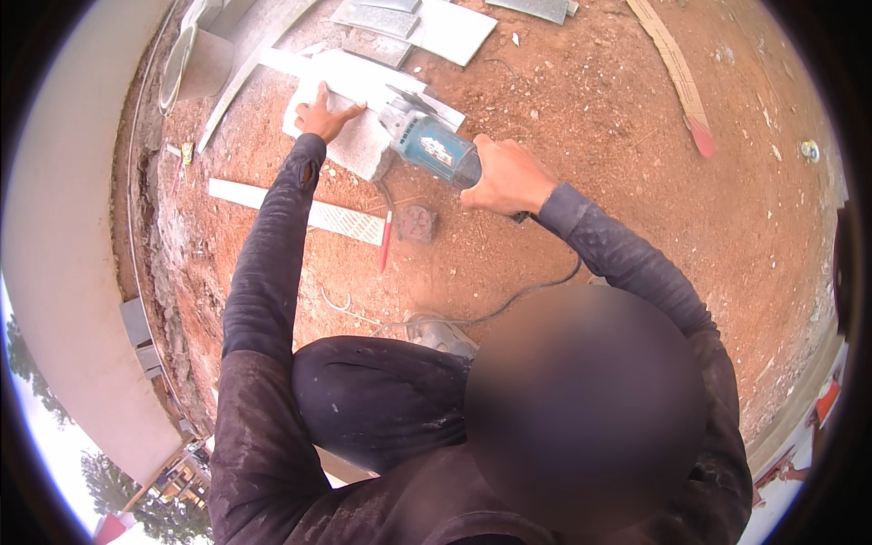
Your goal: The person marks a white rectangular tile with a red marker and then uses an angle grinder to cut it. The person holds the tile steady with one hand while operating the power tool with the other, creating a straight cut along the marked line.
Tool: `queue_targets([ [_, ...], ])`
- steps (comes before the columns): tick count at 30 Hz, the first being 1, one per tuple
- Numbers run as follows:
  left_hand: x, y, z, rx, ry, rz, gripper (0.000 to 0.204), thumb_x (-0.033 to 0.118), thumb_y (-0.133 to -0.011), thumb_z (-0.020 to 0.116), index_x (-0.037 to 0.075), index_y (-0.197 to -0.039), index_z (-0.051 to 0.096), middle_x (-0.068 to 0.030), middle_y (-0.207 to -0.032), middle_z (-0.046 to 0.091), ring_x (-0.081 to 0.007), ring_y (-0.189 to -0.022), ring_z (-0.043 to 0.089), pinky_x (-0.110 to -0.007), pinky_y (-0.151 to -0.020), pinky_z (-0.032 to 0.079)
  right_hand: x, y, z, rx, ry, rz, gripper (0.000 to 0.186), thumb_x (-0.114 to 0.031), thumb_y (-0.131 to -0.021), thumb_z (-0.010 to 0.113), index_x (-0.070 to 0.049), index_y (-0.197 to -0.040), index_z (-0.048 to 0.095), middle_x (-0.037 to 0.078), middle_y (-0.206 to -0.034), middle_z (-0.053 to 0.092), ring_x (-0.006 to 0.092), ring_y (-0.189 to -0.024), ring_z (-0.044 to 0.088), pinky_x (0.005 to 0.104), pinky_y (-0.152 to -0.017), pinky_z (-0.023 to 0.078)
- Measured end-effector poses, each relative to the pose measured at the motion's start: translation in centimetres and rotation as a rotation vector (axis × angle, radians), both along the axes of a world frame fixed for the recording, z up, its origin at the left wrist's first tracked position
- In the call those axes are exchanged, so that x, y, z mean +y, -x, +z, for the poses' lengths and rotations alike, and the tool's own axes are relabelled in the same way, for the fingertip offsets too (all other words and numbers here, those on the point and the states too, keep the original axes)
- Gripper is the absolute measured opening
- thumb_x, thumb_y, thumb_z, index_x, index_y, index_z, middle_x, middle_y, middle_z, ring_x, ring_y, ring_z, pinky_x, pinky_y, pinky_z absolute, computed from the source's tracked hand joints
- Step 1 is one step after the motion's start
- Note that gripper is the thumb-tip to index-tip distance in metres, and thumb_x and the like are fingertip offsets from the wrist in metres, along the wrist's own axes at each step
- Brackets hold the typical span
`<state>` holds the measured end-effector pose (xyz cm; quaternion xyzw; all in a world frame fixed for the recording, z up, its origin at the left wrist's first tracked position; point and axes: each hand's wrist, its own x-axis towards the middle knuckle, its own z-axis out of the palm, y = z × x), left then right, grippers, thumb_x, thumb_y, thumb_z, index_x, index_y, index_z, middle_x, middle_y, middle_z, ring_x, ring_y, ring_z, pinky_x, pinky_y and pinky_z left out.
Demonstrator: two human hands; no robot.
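My left hand [325, 116] lies with its fingers spread on a pale tile [356, 156], holding it down against the ground. My right hand [510, 175] grips the rear of a teal angle grinder [438, 151]. The grinder's head is at the right part of the tile, close to my left fingertips; whether its disc touches the tile I cannot tell. A narrow white piece [341, 71] lies across the far side of the tile. From the grinder's back end a black cord [531, 289] curves toward my knees.
A white strip with a patterned end [300, 212] and a red pencil-like stick [386, 242] lie nearer me. Grey and white tiles [454, 34] lie farther off. A bucket [204, 65] stands far left, beside a wall [68, 182]. A long wooden strip [670, 65] lies at right on reddish dirt.
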<state>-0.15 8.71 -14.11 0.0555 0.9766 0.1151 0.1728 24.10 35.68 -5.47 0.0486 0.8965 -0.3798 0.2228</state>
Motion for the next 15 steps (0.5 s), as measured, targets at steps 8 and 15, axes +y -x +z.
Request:
queue_targets([
  [8, -0.2, 0.1, -0.2, 0.012, 0.030, -0.008, 0.122, 0.075, -0.065, 0.075, 0.022, -0.159, 0.018, -0.0415, -0.145, 0.021, -0.0584, -0.136, 0.024, -0.065, -0.109, 0.025, -0.2, 0.7, -0.2, 0.026, 0.011, 0.015, 0.063, -0.031, -0.065, 0.073, 0.012, -0.107, 0.056, 0.031, -0.091, 0.066, 0.0411, -0.086, 0.069, 0.0441, -0.077, 0.055],
  [15, -0.2, 0.1, -0.4, 0.024, -0.014, 0.013, 0.121, 0.071, -0.063, 0.079, 0.021, -0.158, 0.023, -0.0406, -0.145, 0.022, -0.0568, -0.136, 0.023, -0.063, -0.108, 0.028, -0.6, 1.2, -0.6, 0.043, 0.019, 0.005, 0.065, -0.030, -0.064, 0.073, 0.014, -0.109, 0.055, 0.032, -0.093, 0.066, 0.0423, -0.088, 0.069, 0.0442, -0.079, 0.055],
])
